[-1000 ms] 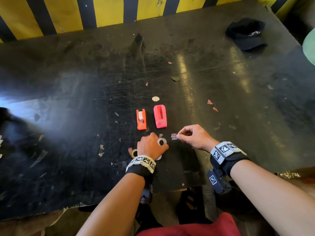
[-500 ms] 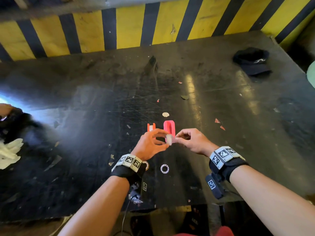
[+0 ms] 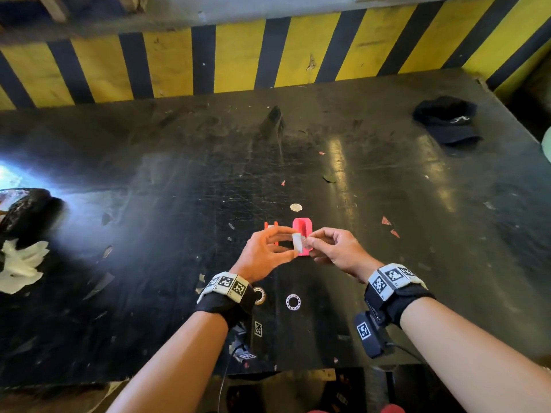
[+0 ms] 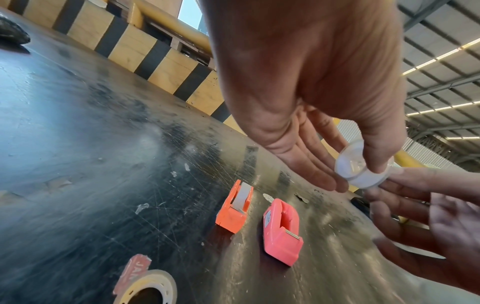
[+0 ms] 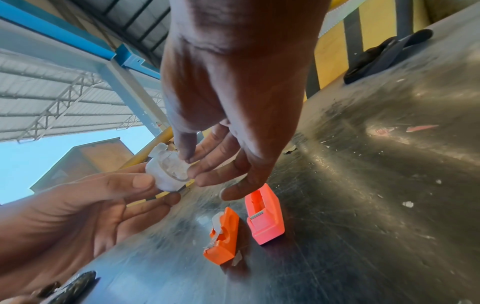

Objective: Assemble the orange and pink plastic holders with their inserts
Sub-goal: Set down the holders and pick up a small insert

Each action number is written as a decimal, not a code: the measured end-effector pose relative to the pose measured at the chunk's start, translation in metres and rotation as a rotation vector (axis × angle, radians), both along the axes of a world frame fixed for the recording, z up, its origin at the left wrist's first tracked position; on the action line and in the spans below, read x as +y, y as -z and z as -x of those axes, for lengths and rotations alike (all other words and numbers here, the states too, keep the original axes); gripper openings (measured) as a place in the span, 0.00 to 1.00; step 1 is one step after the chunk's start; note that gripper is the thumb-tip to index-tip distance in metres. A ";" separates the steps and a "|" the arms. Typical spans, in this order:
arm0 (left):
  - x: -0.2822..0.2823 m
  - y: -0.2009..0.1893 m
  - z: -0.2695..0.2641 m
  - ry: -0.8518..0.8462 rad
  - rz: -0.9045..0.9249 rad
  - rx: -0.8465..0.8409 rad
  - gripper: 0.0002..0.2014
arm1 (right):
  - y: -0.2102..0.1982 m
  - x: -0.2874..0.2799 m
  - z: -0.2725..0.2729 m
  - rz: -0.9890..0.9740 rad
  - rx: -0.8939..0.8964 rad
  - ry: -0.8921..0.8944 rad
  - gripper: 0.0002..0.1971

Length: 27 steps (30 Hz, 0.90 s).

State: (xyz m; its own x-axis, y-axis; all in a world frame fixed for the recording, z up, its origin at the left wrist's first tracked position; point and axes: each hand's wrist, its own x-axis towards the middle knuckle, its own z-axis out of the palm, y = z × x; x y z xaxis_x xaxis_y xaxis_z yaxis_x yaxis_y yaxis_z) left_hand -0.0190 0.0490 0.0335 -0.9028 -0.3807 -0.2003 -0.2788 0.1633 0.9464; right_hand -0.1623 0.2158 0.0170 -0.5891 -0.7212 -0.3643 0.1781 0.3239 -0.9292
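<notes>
The orange holder [image 4: 233, 207] with a white roll in it and the empty pink holder [image 4: 281, 230] lie side by side on the black table [image 3: 149, 204]. Just above them my left hand [image 3: 287, 243] pinches a small white tape roll [image 3: 297, 242] between thumb and fingers. My right hand [image 3: 311, 244] pinches a small clear core piece [image 5: 176, 164] and holds it against the middle of the roll [image 5: 166, 176]. In the head view my left hand hides most of the orange holder [image 3: 270, 226], and the pink holder [image 3: 302, 229] shows behind the roll.
A white ring [image 3: 293, 301] and a tape roll [image 3: 258, 295] lie near the front edge, by my left wrist. A black cap [image 3: 447, 123] sits back right, white cloth [image 3: 21, 263] far left. A yellow-and-black striped wall [image 3: 238, 55] bounds the far side. Paper scraps litter the table.
My left hand has lifted the white roll off the table, and both hands have come together above the holders. The right hand's clear piece now meets the roll. The ring stays behind on the table.
</notes>
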 end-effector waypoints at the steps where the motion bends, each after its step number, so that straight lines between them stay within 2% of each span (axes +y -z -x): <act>1: 0.000 0.000 0.001 -0.002 0.005 0.005 0.23 | 0.000 0.000 0.000 0.009 -0.017 0.006 0.05; 6: -0.001 -0.003 0.003 -0.006 0.068 0.032 0.22 | -0.003 -0.002 -0.001 0.020 -0.047 0.032 0.07; 27: 0.001 0.002 0.002 0.023 0.055 -0.018 0.23 | 0.000 0.002 0.000 -0.056 -0.039 -0.017 0.06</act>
State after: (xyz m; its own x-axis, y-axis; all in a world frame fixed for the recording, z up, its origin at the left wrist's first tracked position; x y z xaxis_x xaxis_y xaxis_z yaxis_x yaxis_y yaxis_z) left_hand -0.0205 0.0499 0.0314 -0.9079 -0.3705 -0.1961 -0.2915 0.2218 0.9305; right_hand -0.1624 0.2181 0.0165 -0.5613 -0.7088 -0.4274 0.2081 0.3789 -0.9017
